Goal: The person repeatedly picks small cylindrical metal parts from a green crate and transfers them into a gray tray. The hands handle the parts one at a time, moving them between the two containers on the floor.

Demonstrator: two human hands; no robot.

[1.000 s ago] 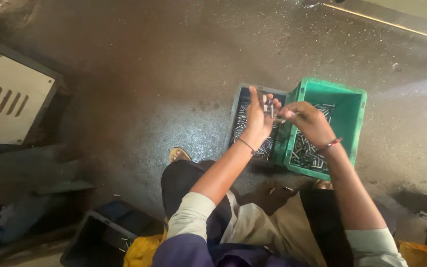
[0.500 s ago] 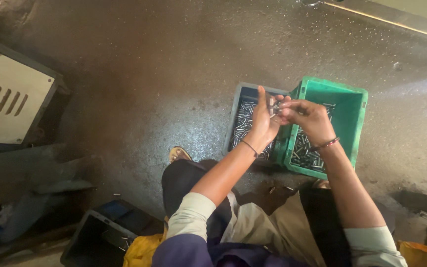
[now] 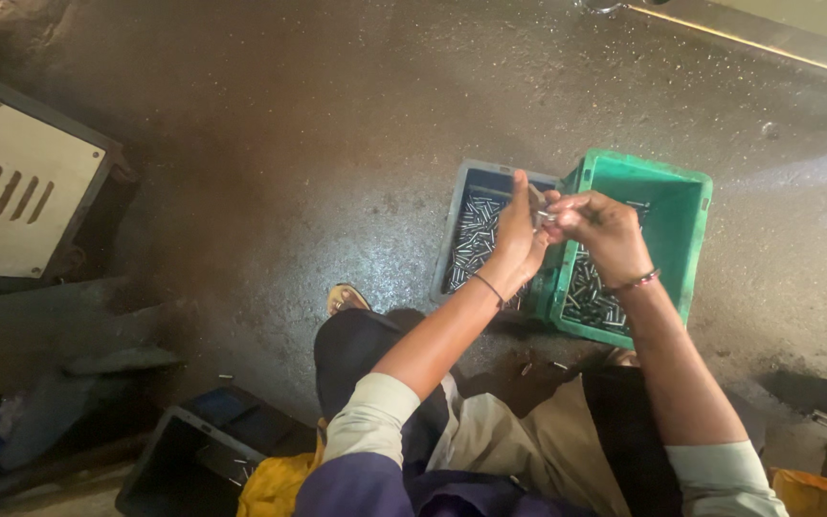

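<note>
Your left hand [image 3: 517, 235] is raised with the palm turned toward the right, fingers extended upward, a thin band at its wrist. Your right hand [image 3: 603, 233] meets it, fingertips pinched together against the left fingers. Both forearms stretch forward bare, sleeves pushed back to the elbows.

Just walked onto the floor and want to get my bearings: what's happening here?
A person sits low on a rough concrete floor, both hands raised together over two crates. The left hand and right hand pinch a small metal part between them. Beneath sit a grey crate and a green crate, each holding many small silvery metal pieces. A dark empty bin sits to the person's left.
</note>
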